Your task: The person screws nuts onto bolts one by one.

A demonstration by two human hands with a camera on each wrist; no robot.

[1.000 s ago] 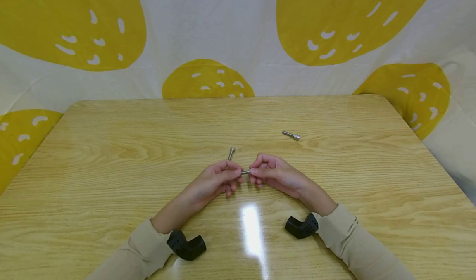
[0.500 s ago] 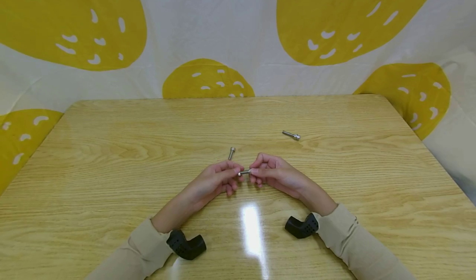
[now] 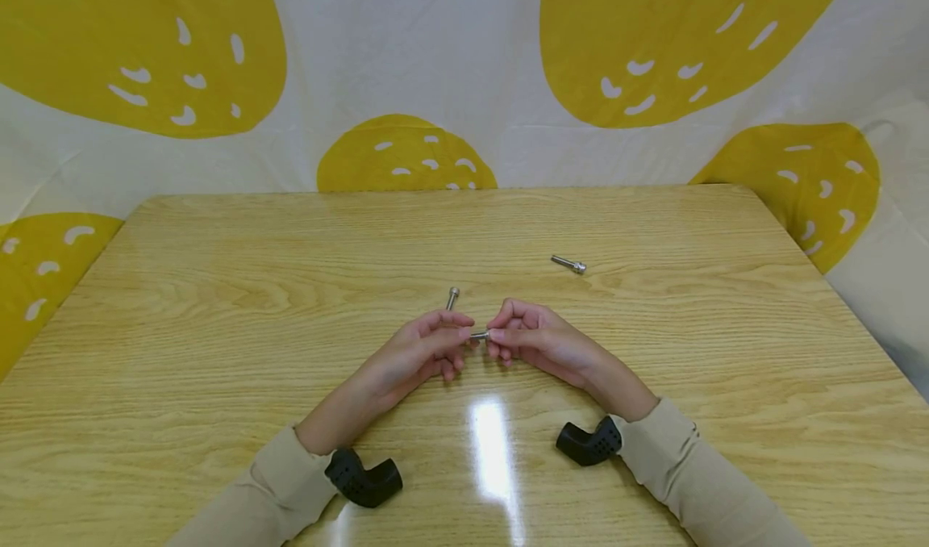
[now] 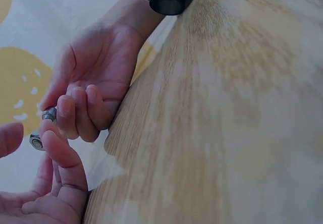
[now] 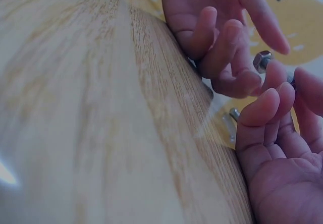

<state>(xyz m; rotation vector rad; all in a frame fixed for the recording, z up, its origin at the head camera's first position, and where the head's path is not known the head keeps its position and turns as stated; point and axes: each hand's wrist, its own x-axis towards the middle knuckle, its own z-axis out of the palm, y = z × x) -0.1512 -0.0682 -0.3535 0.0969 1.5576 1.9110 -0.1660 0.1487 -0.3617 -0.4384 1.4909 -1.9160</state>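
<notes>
My right hand point(image 3: 555, 341) pinches a small silver bolt point(image 3: 480, 336) by its head end, between thumb and fingertips, above the table. A hex nut point(image 4: 36, 141) sits on the bolt's far end; the right wrist view shows that nut point(image 5: 262, 61) too. My left hand point(image 3: 421, 349) is at the nut end, its thumb and index finger spread apart. The index finger lies close to the bolt, and whether it touches is unclear. Just behind the left fingers, another bolt point(image 3: 453, 298) lies on the table, partly hidden by that hand.
A bolt with a nut on it point(image 3: 569, 265) lies farther back to the right on the wooden table point(image 3: 290, 248). Black wrist-worn cameras point(image 3: 364, 480) hang below both cuffs. A white and yellow patterned cloth point(image 3: 406, 47) stands behind the table.
The left thumb and index finger shift slightly at the nut end, covering, baring and again covering it in the head view. The right hand and the bolts on the table stay put.
</notes>
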